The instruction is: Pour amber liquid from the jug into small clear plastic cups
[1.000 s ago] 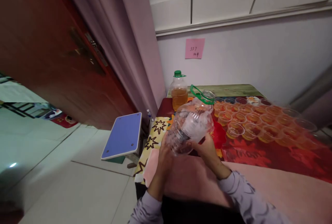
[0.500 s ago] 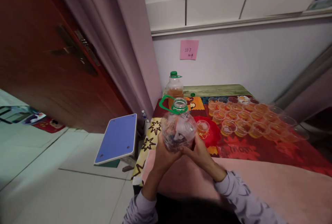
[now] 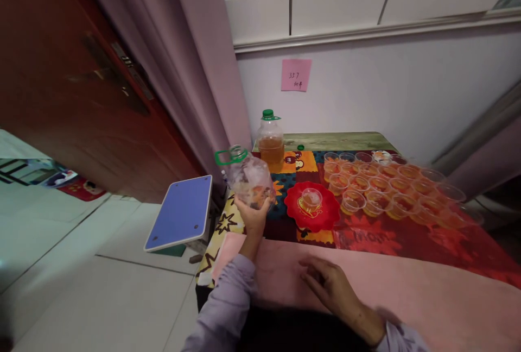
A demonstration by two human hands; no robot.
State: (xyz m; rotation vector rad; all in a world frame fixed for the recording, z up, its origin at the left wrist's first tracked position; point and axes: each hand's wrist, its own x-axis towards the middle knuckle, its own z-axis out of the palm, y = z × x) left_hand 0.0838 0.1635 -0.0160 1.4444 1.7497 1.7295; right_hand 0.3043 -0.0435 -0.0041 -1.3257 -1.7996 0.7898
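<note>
My left hand grips the lower part of a clear plastic jug, tilted to the left, with a green handle ring and an uncapped mouth. No drink shows inside it. Over the pink cloth my right hand hovers with nothing in it, fingers loosely apart. Beyond the jug stands another jug with a green cap, partly filled with amber drink. A red scalloped plate lies right of my left hand and carries one clear plastic cup.
Rows of plastic cups with orange drink fill the table's right side. A loose green cap lies near the wall. Left of the table is a blue-topped stool, with a brown door behind it.
The empty jug has moved left and tipped over leftward in my left hand. My right hand has let go of it and drawn back toward me. The red plate is now fully visible.
</note>
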